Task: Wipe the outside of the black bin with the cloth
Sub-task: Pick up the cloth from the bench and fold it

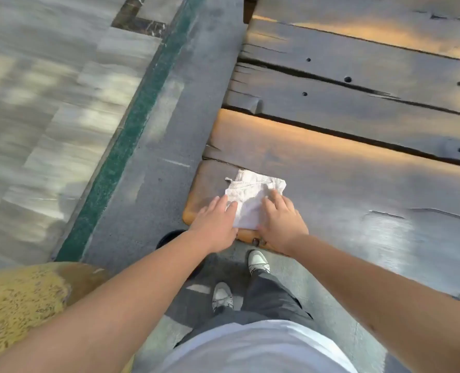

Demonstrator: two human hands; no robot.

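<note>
A crumpled white cloth (251,199) lies on the near corner of a wooden bench plank (331,184). My left hand (214,223) holds the cloth's left edge down with its fingertips. My right hand (281,220) covers the right side, fingers curled into the fabric. Only a dark round rim of the black bin (169,237) shows on the ground just left of the bench corner. The rest of the bin is hidden behind my left forearm.
The bench has several weathered planks (358,84) with gaps and bolt holes, running off to the right. A grey stone kerb (153,170) with a green strip borders pale paving on the left. A rough yellow rounded object (16,300) sits at lower left. My feet stand below the bench corner.
</note>
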